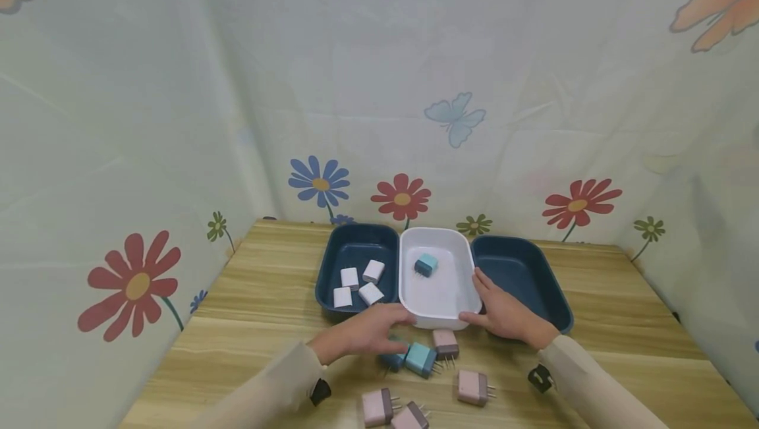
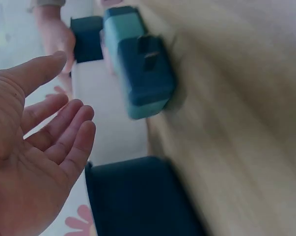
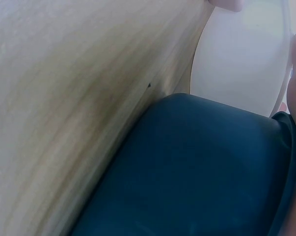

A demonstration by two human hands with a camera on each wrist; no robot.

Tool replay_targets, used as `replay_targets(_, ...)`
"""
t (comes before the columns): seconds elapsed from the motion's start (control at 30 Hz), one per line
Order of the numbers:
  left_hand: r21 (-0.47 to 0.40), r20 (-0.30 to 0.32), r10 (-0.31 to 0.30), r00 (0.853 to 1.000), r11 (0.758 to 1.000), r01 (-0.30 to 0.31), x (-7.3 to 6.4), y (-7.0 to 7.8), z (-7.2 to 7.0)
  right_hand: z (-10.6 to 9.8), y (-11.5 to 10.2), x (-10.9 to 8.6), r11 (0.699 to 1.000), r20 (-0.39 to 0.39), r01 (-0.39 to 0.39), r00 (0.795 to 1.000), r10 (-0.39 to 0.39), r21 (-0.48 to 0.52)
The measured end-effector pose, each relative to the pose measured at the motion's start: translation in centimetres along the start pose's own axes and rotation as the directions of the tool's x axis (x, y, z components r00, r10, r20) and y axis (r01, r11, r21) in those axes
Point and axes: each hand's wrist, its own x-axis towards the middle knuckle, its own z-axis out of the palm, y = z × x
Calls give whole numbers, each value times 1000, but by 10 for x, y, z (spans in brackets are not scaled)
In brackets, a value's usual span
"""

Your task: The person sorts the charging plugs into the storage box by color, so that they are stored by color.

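My left hand (image 1: 370, 331) hovers over the table near the front of the white bin (image 1: 439, 307), fingers extended and holding nothing. Below it lie a teal-and-blue plug charger (image 1: 421, 359) and a darker blue one (image 1: 394, 358), partly hidden by the fingers. In the left wrist view, the palm (image 2: 35, 142) faces the teal-and-blue chargers (image 2: 145, 73). My right hand (image 1: 506, 314) is spread at the white bin's front right corner, over the edge of the right navy bin (image 1: 554, 290); exact contact is unclear. One teal-and-blue charger (image 1: 425, 264) sits inside the white bin.
Several white charger blocks (image 1: 371, 293) lie in the left navy bin (image 1: 325, 284). Around the table front are several pink chargers, one (image 1: 446, 343) against the white bin, another (image 1: 472, 387) farther right. A flowered curtain (image 1: 379, 86) stands behind the wooden table (image 1: 267, 271).
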Motion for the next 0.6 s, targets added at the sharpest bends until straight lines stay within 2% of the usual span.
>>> replay_targets(0.23, 33, 58, -49, 997, 998, 47, -6, -4, 13, 1, 1, 1, 1000, 3, -1, 1000, 1, 0)
replay_targets(0.33, 12, 66, -71, 995, 997, 70, -7, -7, 16, 1, 1, 1, 1000, 2, -6, 1000, 6, 4)
replay_targets(0.6, -17, 87, -80, 993, 997, 81, -10, -16, 21, 1, 2, 1, 1000, 4, -15, 1000, 15, 2)
